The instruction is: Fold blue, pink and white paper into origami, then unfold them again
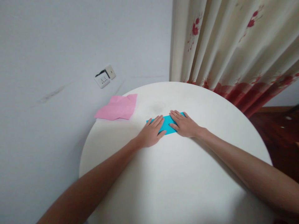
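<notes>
A narrow blue strip of paper (168,125), looking folded, lies flat near the middle of the round white table. On its left end rests my left hand (151,132), fingers stretched out and the thumb on its near edge. My right hand (183,124) lies flat over the right end, its thumb pointing in toward the centre. Between the two hands the paper's middle part shows; its ends are partly covered by my fingers.
A creased pink sheet of paper (119,107) lies at the table's (177,174) back left edge, partly overhanging it. The wall behind carries a socket (102,80). A cream curtain with red flowers (224,46) hangs at the back right, close to the table.
</notes>
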Demonstrator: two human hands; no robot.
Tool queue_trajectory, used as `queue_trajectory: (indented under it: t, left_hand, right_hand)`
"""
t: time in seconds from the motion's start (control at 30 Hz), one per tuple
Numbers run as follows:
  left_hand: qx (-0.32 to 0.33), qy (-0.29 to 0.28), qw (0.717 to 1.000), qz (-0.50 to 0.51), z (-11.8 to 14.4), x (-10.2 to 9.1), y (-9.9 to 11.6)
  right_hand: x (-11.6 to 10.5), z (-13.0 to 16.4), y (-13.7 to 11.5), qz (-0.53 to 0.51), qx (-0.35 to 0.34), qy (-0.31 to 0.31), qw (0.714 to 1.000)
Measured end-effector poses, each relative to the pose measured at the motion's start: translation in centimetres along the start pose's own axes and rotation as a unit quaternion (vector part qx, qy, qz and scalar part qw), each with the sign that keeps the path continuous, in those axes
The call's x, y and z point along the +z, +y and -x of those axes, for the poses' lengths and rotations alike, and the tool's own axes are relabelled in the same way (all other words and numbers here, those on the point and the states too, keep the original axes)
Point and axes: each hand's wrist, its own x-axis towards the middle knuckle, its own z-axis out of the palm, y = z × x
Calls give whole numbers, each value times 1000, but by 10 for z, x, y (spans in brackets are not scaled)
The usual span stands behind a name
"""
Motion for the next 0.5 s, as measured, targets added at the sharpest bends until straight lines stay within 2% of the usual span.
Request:
queue_trajectory:
  t: [0.2,0.33,0.43,0.5]
  left_hand:
    - [0,3,1000,-1,0,2,-2]
    - [-5,-1,1000,3,0,0,-1]
    - [0,-9,1000,8,-1,-2,0]
    - [7,-14,1000,10,-1,-4,1]
  right_hand:
    - [1,4,27,20,112,17,993]
    - [-1,4,23,30,177,105,978]
    - [-4,1,5,32,127,162,978]
    - [-3,-1,-9,20,53,144,988]
